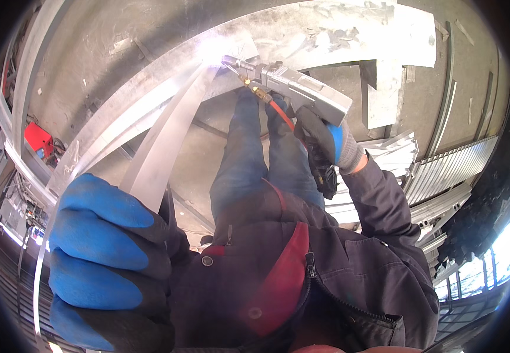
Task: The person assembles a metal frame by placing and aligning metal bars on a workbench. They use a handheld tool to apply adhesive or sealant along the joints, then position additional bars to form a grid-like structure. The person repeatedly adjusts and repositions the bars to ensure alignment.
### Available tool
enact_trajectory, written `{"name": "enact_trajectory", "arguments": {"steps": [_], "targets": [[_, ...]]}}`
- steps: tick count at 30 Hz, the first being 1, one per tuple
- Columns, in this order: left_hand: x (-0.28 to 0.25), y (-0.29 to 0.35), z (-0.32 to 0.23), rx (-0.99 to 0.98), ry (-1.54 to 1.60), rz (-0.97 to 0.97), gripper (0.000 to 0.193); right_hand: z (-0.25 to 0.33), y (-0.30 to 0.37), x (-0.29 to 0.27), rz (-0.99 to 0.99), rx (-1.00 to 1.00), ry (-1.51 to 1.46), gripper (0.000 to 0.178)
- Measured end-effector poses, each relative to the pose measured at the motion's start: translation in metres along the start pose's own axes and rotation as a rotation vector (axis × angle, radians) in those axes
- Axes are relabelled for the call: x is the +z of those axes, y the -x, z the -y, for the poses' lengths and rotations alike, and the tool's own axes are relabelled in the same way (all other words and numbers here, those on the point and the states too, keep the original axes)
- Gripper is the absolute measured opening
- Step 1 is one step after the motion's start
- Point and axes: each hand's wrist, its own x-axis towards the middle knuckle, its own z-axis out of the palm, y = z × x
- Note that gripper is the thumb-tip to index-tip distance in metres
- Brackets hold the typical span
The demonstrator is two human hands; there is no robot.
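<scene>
My right hand (325, 138), in a blue and black glove, is closed around the grip of a silver handheld welding gun (311, 94). An orange hose (281, 114) runs from a brass fitting beside its nozzle back toward that hand. At the nozzle tip a white-violet glare (212, 52) hides the exact point of contact. There the far end of a flat-sided metal bar (170, 132) meets a long pale metal beam (122, 120). Near me, my left hand (105, 259), gloved in the same colours, wraps around the bar's lower end. Its thumb is mostly hidden.
A wide metal plate (378, 35) extends across the far right, with another plate piece (383, 100) below it. Metal profiles (384, 156) lie stacked beyond my right arm, beside a ribbed panel (455, 162). A red object (38, 139) sits at the left. My legs stand under the work.
</scene>
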Motion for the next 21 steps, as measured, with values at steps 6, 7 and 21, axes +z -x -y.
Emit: {"name": "enact_trajectory", "arguments": {"steps": [6, 7, 21], "targets": [[0.007, -0.004, 0.003, 0.06, -0.002, 0.031, 0.042, 0.002, 0.0, -0.003, 0.024, -0.093, 0.067, 0.027], [0.01, -0.004, 0.006, 0.097, 0.019, 0.033, 0.042, 0.002, 0.0, -0.002, 0.032, -0.134, 0.112, 0.027], [0.033, -0.018, 0.014, 0.185, 0.199, 0.031, 0.042, -0.005, 0.008, -0.012, 0.07, -0.117, 0.208, 0.039]]}}
